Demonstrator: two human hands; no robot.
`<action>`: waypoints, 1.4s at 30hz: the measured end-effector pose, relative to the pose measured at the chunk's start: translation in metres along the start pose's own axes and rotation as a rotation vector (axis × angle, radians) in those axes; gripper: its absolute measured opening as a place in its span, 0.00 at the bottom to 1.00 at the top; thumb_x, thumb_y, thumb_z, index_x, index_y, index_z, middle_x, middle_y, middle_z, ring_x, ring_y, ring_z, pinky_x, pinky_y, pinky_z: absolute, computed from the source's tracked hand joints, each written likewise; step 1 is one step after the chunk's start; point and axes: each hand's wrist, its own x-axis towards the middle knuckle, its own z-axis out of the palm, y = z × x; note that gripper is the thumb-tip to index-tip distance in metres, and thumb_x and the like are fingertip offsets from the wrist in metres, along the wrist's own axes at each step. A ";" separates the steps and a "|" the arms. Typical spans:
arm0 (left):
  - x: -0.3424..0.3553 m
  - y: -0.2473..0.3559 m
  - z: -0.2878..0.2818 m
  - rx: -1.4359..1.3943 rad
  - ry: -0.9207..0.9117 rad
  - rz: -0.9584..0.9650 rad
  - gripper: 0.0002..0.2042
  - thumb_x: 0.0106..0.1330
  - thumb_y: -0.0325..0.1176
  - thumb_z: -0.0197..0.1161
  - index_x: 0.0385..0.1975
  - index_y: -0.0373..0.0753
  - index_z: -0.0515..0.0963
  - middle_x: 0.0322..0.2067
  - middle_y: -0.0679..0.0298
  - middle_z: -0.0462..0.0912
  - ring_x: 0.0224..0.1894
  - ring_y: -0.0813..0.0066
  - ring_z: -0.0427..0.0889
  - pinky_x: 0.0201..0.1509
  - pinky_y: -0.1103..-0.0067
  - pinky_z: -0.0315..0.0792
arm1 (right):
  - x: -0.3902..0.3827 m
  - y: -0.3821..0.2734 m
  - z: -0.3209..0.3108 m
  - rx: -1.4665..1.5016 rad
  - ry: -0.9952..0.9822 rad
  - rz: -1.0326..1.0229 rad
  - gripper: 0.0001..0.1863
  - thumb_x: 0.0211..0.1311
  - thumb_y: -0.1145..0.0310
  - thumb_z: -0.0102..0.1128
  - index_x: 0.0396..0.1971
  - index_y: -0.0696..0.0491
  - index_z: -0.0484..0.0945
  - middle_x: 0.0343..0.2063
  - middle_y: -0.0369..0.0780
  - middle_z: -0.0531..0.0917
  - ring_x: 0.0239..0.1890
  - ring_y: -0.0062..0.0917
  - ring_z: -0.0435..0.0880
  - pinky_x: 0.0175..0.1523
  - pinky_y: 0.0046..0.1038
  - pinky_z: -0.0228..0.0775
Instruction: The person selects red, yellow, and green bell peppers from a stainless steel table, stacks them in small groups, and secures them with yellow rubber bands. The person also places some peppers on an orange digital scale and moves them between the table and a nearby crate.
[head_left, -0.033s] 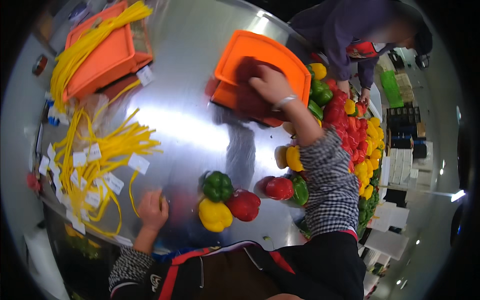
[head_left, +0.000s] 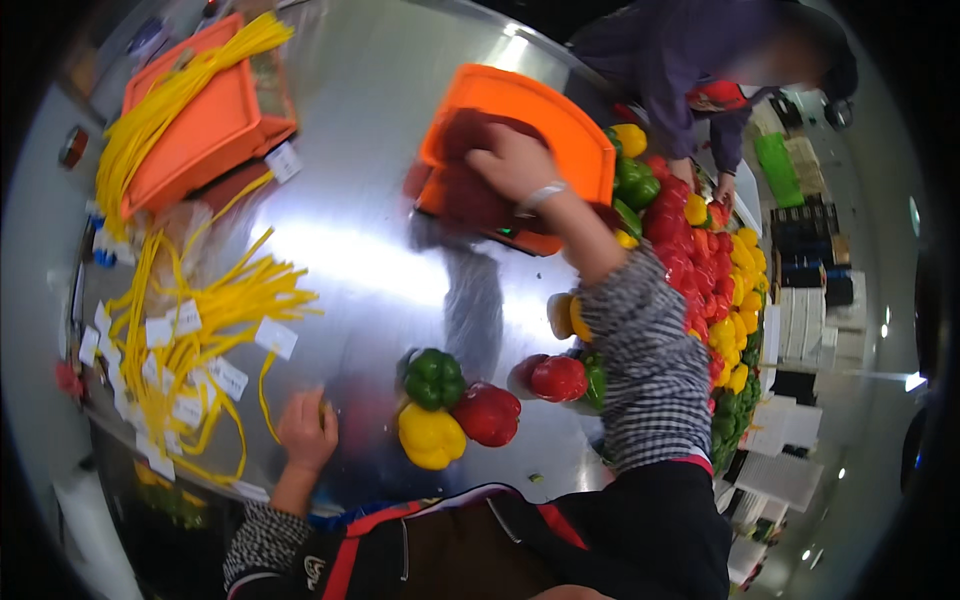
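A dark-red cloth (head_left: pixel 465 200) lies beneath the right hand (head_left: pixel 515 165), whose grip I cannot tell.

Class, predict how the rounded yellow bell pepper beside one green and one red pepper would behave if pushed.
The rounded yellow bell pepper would probably roll unevenly, given its lobed sides. Its glossy skin looks likely to slip on the smooth, shiny metal table. It may nudge the rounded red bell pepper close beside it.
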 end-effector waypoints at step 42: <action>0.038 0.239 -0.153 -0.982 -0.309 0.454 0.05 0.66 0.21 0.57 0.39 0.34 0.78 0.35 0.64 0.77 0.32 0.82 0.73 0.36 0.87 0.67 | -0.444 -0.044 0.028 0.924 0.453 -0.300 0.43 0.44 0.55 0.76 0.61 0.55 0.67 0.54 0.46 0.75 0.57 0.36 0.74 0.59 0.31 0.68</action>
